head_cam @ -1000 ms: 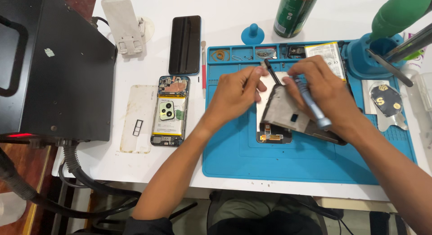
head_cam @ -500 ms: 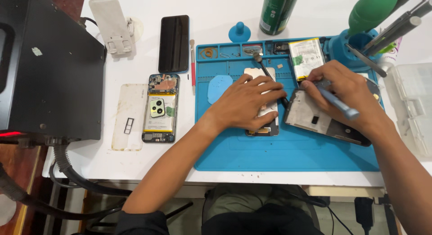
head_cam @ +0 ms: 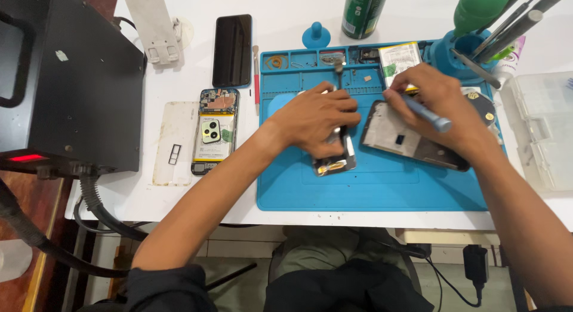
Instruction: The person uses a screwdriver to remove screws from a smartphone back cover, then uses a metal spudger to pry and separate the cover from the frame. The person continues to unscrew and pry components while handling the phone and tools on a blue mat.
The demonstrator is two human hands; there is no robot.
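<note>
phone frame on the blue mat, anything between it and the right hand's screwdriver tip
Nothing visible does. The right hand holds the blue screwdriver directly over the phone frame, and the left hand rests apart on a separate phone part. The tip itself is hidden.

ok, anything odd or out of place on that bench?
Nothing spilled or broken. The opened phone with its back cover off lies on the bare table, off the blue mat; that looks like plain disassembly.
</note>
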